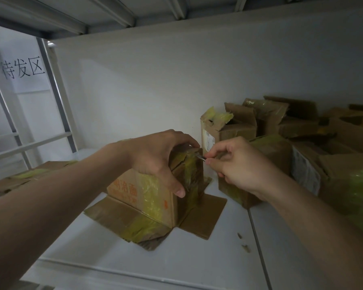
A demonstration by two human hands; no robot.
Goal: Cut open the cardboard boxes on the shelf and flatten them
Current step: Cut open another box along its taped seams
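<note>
Cardboard sheet (19, 178), flattened, is noted at left. Cardboard box (155, 197), mid-shelf (197, 264) with base flaps splayed, is gripped over its top by the left hand (155, 158). Its taped upper edge lies just right of that grip; the blade (201, 157) tip is set there, pinched in the right hand (237, 164). Uncut boxes (302, 164) are crowded at right.

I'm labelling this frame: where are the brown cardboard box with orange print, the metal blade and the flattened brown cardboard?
brown cardboard box with orange print (134, 191), head view, printed front face
metal blade (201, 157), head view, exposed tip
flattened brown cardboard (11, 182), head view, top sheet
</note>
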